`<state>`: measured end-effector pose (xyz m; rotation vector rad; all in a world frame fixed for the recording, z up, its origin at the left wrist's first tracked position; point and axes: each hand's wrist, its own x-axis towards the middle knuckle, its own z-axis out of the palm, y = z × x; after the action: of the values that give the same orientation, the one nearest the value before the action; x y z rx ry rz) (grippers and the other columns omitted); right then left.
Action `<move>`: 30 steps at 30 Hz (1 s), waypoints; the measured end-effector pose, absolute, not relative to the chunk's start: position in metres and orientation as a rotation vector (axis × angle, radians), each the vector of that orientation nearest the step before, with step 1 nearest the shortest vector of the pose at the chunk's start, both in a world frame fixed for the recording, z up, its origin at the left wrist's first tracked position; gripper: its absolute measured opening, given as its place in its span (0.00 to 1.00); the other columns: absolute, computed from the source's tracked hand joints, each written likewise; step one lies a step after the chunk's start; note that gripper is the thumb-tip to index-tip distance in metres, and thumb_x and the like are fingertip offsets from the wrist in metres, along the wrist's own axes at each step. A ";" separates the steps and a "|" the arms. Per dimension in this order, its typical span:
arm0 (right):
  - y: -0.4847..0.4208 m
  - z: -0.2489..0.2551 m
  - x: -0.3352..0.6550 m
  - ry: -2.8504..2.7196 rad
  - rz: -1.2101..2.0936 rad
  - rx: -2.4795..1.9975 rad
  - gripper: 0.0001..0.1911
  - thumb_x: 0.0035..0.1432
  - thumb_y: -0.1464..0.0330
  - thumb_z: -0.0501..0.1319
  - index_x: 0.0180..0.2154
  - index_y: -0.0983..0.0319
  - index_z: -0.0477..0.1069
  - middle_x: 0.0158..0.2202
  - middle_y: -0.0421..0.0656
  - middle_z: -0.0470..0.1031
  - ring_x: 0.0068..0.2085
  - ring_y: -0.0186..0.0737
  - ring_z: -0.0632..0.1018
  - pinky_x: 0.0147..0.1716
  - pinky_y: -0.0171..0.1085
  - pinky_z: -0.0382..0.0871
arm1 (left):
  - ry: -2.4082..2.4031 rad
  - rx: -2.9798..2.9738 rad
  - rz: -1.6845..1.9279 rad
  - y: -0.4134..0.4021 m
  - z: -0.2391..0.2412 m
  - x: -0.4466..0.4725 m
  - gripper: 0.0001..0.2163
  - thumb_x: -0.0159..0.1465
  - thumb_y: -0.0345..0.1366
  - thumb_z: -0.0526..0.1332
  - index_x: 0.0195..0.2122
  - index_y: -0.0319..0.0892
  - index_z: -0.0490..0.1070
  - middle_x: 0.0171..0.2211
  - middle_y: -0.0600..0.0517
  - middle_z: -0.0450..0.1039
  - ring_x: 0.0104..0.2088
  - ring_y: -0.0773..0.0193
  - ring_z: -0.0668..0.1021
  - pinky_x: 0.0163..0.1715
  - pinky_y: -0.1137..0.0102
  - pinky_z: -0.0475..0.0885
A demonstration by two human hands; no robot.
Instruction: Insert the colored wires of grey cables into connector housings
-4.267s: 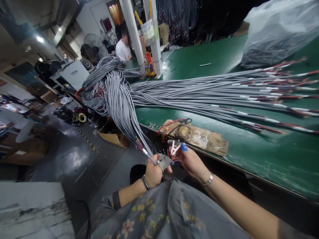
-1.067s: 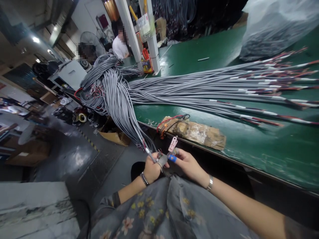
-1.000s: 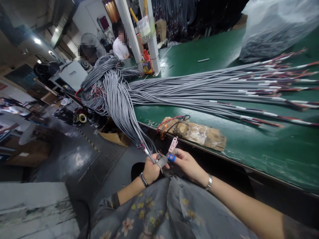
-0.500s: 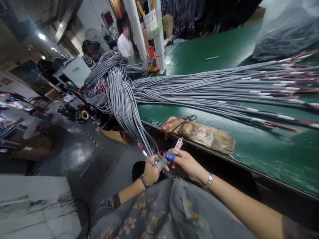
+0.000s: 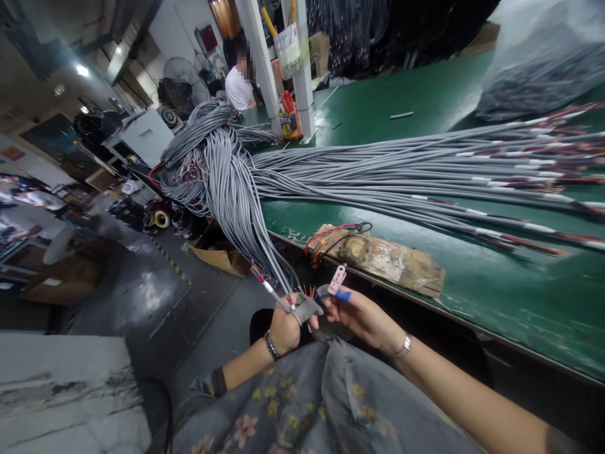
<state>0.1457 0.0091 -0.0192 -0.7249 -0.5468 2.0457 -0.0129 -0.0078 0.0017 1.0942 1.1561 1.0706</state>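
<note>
My left hand (image 5: 285,328) is closed on a grey cable (image 5: 280,301), with a grey wrap over its thumb. Thin coloured wire ends (image 5: 309,292) stick up beside that thumb. Just to the right, my right hand (image 5: 366,318) is closed around a small pink flat tool (image 5: 337,279) with a hole at its end. Blue tape (image 5: 343,295) covers one of its digits. A small gap lies between the two hands. Another cable end (image 5: 261,276), with a white sleeve and bared coloured wires, rises left of my left hand.
A thick bundle of grey cables (image 5: 227,170) hangs over the edge of the green table (image 5: 378,123). A worn wooden board (image 5: 401,265) lies along that edge. A cardboard box (image 5: 220,255) stands on the floor, and a person in white (image 5: 239,88) sits beyond the posts.
My right hand has drawn a little to the right, away from my left hand, with the pink tool. The sleeved cable end has shifted up and left.
</note>
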 end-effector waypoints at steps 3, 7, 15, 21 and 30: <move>0.015 -0.018 0.151 -0.511 2.011 -0.693 0.21 0.46 0.48 0.67 0.30 0.59 0.75 0.26 0.41 0.72 0.25 0.34 0.67 0.26 0.36 0.65 | 1.109 1.108 0.933 -0.005 0.012 -0.013 0.22 0.49 0.56 0.66 0.20 0.38 0.74 0.13 0.51 0.69 0.16 0.68 0.69 0.22 0.71 0.65; 0.018 -0.011 0.150 -0.740 1.739 -0.802 0.22 0.43 0.48 0.69 0.30 0.60 0.74 0.21 0.37 0.67 0.23 0.34 0.63 0.25 0.36 0.60 | 1.015 1.116 0.783 0.003 0.016 -0.013 0.23 0.47 0.57 0.68 0.20 0.38 0.75 0.13 0.51 0.69 0.15 0.69 0.68 0.19 0.72 0.63; 0.018 -0.013 0.140 -0.766 1.552 -0.902 0.28 0.46 0.40 0.61 0.21 0.58 0.70 0.18 0.37 0.64 0.22 0.35 0.62 0.25 0.37 0.60 | 0.954 1.054 0.763 0.013 0.009 -0.012 0.22 0.46 0.55 0.69 0.19 0.37 0.75 0.11 0.52 0.67 0.13 0.70 0.66 0.16 0.73 0.59; 0.023 -0.012 0.137 -0.494 1.785 -0.726 0.26 0.37 0.45 0.70 0.29 0.59 0.76 0.25 0.39 0.72 0.27 0.36 0.69 0.29 0.36 0.64 | 0.962 1.044 0.770 0.015 0.012 -0.008 0.22 0.44 0.55 0.70 0.17 0.37 0.74 0.10 0.52 0.65 0.11 0.70 0.65 0.15 0.73 0.58; 0.024 -0.015 0.137 -0.451 1.803 -0.701 0.26 0.37 0.46 0.70 0.31 0.59 0.78 0.25 0.40 0.75 0.27 0.37 0.71 0.28 0.36 0.66 | 1.031 1.029 0.734 0.012 0.014 -0.006 0.20 0.42 0.52 0.70 0.16 0.37 0.72 0.10 0.53 0.64 0.12 0.72 0.63 0.16 0.73 0.58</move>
<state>0.1370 0.0236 -0.0150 -0.7014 -0.4514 1.8027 -0.0055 0.0123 0.0140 1.0293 1.0315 0.7339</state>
